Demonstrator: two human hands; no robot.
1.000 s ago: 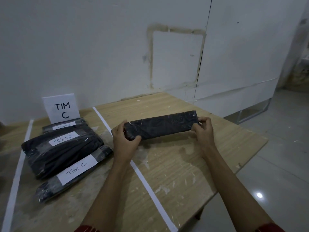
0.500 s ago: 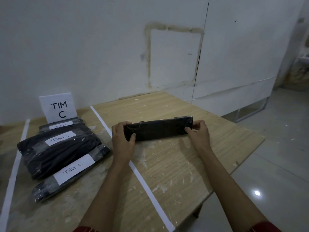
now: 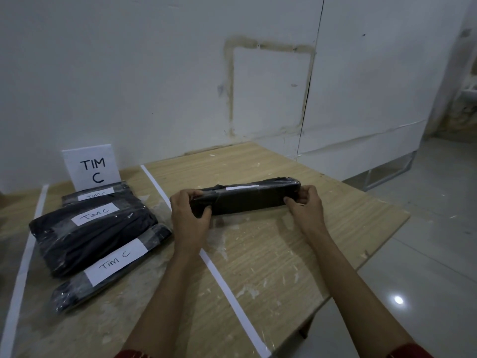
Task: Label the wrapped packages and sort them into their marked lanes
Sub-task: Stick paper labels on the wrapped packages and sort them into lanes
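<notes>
I see left hand (image 3: 188, 215), right hand (image 3: 307, 208), forearms (image 3: 361, 288) bare | left sleeve (image 3: 129, 354) red, bottom edge | right sleeve (image 3: 410, 351) red, lower right

three packages (image 3: 98, 236) left of tape line (image 3: 206, 257) | sign (image 3: 90, 167) behind

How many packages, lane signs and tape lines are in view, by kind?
Wrapped packages: 4 (back package, middle package, front package, held package)
Lane sign: 1
Tape lines: 2 (left tape line, centre tape line)
Total: 7
</notes>
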